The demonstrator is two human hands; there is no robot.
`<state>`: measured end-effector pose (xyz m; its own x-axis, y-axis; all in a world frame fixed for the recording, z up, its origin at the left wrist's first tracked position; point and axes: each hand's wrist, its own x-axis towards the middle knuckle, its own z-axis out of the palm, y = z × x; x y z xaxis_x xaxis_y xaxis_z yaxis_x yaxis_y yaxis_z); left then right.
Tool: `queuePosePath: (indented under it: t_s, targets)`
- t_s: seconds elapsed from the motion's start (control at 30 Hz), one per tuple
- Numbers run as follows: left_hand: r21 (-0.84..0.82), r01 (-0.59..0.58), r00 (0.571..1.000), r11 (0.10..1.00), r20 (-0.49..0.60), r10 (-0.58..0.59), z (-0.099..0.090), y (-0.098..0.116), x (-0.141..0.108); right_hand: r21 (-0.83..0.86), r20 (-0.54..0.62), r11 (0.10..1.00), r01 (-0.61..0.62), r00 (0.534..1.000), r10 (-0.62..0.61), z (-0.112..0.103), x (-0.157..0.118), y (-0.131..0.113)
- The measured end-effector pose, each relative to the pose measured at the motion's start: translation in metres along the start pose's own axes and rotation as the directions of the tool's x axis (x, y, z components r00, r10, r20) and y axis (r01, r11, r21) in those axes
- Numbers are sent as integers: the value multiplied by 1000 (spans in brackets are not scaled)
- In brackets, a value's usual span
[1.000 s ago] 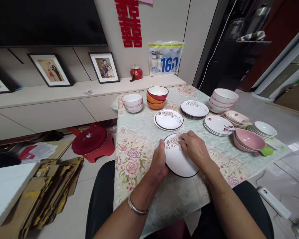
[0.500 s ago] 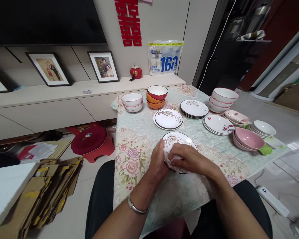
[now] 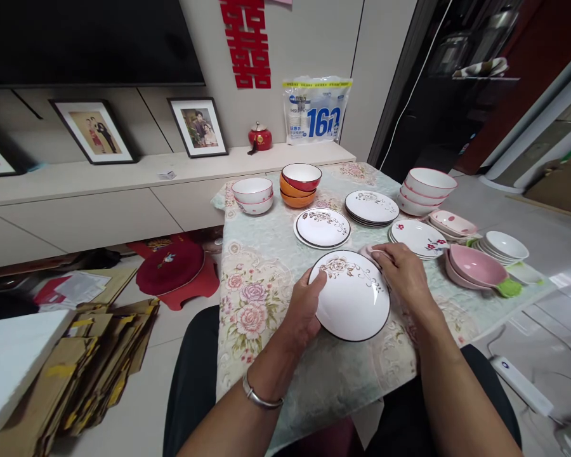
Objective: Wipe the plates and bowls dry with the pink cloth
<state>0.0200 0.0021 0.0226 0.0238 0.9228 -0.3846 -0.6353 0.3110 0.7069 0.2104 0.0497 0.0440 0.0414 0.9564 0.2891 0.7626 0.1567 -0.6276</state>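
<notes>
A white plate (image 3: 352, 304) with a dark rim and brown flower print is tilted toward me above the tablecloth. My left hand (image 3: 304, 301) grips its left edge, thumb on the top face and fingers underneath. At the plate's upper right edge, my right hand (image 3: 404, 273) is closed on a pale, crumpled cloth (image 3: 374, 252), mostly hidden by the fingers. Just beyond lies another flower-print plate (image 3: 322, 227) on top of a white one. A stack of similar plates (image 3: 372, 207) stands farther back.
Orange and red bowls (image 3: 299, 190) and white bowls (image 3: 253, 197) stand at the back left of the table. Along the right are red-flower plates (image 3: 416, 238), tall white bowls (image 3: 428, 187), pink bowls (image 3: 476, 265) and small white dishes (image 3: 504, 244). Flattened cardboard (image 3: 76, 374) lies on the floor.
My right hand has moved from the middle of the plate to its upper right edge with the cloth. The plate's face is now uncovered; my left hand keeps hold of its left edge.
</notes>
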Motion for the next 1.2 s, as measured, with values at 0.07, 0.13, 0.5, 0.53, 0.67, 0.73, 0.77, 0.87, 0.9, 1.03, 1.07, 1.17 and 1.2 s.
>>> queuePosePath:
  t_s: [0.07,0.13,0.5,0.53,0.67,0.73,0.77,0.87,0.9,1.03,1.07,1.17,1.2]
  targets:
    - [-30,-3,1000,1000,28,4,0,1,-1,279,164,957,-79,986,33,2,0,-2]
    - [-60,-20,999,998,27,22,1,2,-1,420,263,891,-170,963,59,7,-2,-6]
    - [-178,-241,936,954,-303,180,-2,11,8,565,434,746,-351,896,93,31,-10,-16]
    - [-188,-257,935,948,-298,195,-3,12,9,594,458,713,-373,885,81,33,-11,-16]
    - [-240,-237,965,941,-166,201,-3,14,10,601,395,694,-396,902,173,33,-10,-11]
    - [-242,-166,981,956,-136,136,-2,15,9,573,353,717,-396,909,220,27,-10,-9]
    - [-235,-120,989,965,-115,95,-2,16,8,566,343,727,-390,913,223,23,-9,-9]
    - [-184,-2,1000,983,17,5,-3,16,6,565,338,743,-357,922,186,12,-8,-11]
    - [-164,9,999,986,39,-2,-3,16,6,567,342,743,-354,923,178,11,-8,-11]
    - [-161,-108,991,981,-91,94,-3,11,5,631,387,661,-407,903,187,21,-11,-15]
    - [-177,-151,984,973,-120,131,-3,10,6,643,422,628,-438,887,187,25,-14,-16]
    - [-222,-236,962,946,-191,195,-4,10,9,622,573,569,-539,808,138,35,-25,-24]
    - [-230,-257,953,939,-224,206,-5,11,11,603,629,567,-561,772,95,37,-28,-28]
